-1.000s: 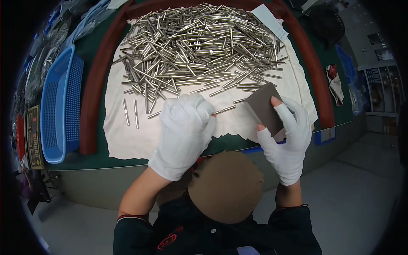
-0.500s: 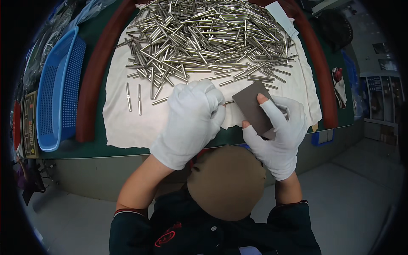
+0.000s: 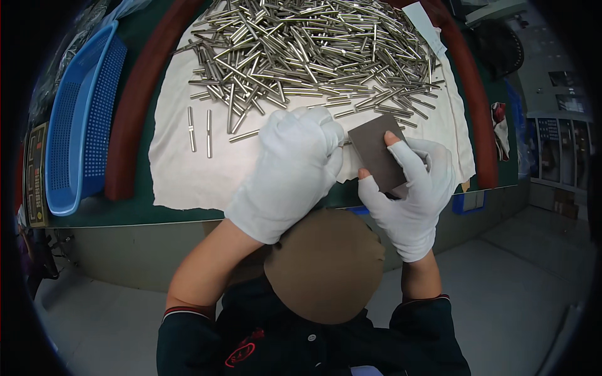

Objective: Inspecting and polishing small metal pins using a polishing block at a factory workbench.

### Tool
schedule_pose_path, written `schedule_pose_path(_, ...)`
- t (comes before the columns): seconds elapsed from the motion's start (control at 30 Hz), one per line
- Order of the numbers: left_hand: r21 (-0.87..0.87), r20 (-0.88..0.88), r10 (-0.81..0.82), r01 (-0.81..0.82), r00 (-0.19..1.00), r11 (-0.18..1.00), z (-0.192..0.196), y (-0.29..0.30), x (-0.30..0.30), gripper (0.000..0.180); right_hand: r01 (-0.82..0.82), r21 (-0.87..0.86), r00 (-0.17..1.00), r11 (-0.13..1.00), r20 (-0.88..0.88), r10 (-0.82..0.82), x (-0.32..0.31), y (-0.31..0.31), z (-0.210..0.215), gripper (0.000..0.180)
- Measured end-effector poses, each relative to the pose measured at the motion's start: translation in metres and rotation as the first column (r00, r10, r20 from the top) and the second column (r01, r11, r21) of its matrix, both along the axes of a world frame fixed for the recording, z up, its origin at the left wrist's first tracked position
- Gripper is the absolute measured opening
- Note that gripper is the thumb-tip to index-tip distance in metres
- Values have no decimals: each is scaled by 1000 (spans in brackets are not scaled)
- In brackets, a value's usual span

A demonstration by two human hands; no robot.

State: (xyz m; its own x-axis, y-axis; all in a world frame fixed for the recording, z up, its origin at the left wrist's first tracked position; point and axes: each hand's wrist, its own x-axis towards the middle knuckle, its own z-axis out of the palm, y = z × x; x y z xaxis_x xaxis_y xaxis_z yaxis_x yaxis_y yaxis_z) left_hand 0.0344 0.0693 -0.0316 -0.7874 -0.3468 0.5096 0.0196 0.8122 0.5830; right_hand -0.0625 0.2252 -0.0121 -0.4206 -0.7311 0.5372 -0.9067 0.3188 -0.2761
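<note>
My left hand (image 3: 291, 166), in a white glove, is curled closed around a thin metal rod (image 3: 346, 143). Only a short end of that rod pokes out, at the near left edge of a flat grey-brown rectangular block (image 3: 376, 150) resembling a sanding pad. My right hand (image 3: 414, 188) grips this block, with two bare fingertips out of its white glove. Whether rod and block touch is hard to see. Beyond both hands lies a big heap of shiny metal rods (image 3: 313, 56) on a white cloth (image 3: 182, 182). Two single rods (image 3: 209, 133) lie apart, left of my left hand.
Red-brown padded bolsters (image 3: 128, 138) (image 3: 480, 125) border the cloth on the green table (image 3: 144, 210). A blue perforated basket (image 3: 81, 125) stands at the left, beside a box (image 3: 36, 175). A white paper slip (image 3: 424, 28) lies at the heap's far right.
The whole view has shifted slightly, with the heap higher in the picture. Both hands keep their grips, and the block remains beside the rod's end.
</note>
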Motion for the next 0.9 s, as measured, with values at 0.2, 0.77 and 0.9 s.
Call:
schedule_pose_path(0.2,2,-4,7,-7,1000,1000,-4,0,0,11,-4,-38,1000,999,3,5,-6,-3,-7,56)
schedule_pose_path(0.77,90,22,-44,42,999,995,-1,-3,0,7,0,-12,1000,1000,4,0,-4,-3,-5,55)
schedule_pose_path(0.9,62,6,-23,22,1000,998,-4,-2,-2,7,-17,-28,1000,999,-8,17,-3,1,-3,56)
